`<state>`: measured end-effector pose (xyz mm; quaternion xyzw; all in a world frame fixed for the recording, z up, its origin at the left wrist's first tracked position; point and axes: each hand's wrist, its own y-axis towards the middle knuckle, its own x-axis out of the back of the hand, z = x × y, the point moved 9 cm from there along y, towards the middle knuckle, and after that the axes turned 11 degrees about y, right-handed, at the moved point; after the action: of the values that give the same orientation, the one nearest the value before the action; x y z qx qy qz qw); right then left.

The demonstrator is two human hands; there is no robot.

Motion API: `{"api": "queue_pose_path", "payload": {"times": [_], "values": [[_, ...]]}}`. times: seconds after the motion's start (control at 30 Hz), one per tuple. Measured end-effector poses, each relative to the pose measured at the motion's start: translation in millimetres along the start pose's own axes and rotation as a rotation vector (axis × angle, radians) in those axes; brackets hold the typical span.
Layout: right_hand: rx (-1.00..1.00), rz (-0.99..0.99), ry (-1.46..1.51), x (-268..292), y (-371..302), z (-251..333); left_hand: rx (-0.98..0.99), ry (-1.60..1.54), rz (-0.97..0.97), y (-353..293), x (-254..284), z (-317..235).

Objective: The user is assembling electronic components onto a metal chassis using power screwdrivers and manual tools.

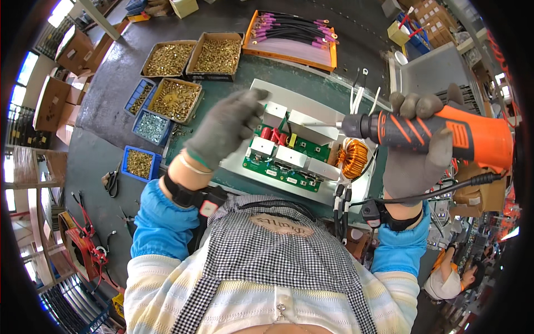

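My right hand (417,161), in a grey glove, is wrapped round an orange and black electric screwdriver (467,136). Its thin bit points left, across a white block on the green circuit board (306,146). The board carries several white blocks and red parts, and lies on a metal plate (231,162). Beside the board's right end sits a copper-wound coil (352,158). My left hand (227,125), also gloved, hovers over the plate's left side with fingers bent together; whether something small is between them I cannot make out.
Boxes of brass-coloured fasteners (214,54) stand at the back left, next to blue bins (151,127) of small hardware. An orange tray (289,58) holds black cables with purple ends. White wires (359,97) rise behind the coil. Another person (448,275) is at far right.
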<state>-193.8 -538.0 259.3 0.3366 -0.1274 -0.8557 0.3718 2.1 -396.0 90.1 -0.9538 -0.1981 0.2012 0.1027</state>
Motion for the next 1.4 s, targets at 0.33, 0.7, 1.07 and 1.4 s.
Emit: {"api": "queue_pose_path", "payload": {"times": [0.33, 0.7, 1.07, 1.4], "values": [[-0.157, 0.087, -0.031, 23, -29, -67, 0.168, -0.646, -0.127, 4, 66, 68], [-0.251, 0.272, -0.153, 15, -42, -91, 0.159, -0.5, -0.123, 15, 65, 78], [-0.417, 0.263, -0.171, -6, -31, -100, 0.028, -0.244, -0.064, 9, 61, 47], [-0.014, 0.155, 0.104, -26, 7, 17, -0.352, 0.554, 0.086, -1, -16, -24]]}}
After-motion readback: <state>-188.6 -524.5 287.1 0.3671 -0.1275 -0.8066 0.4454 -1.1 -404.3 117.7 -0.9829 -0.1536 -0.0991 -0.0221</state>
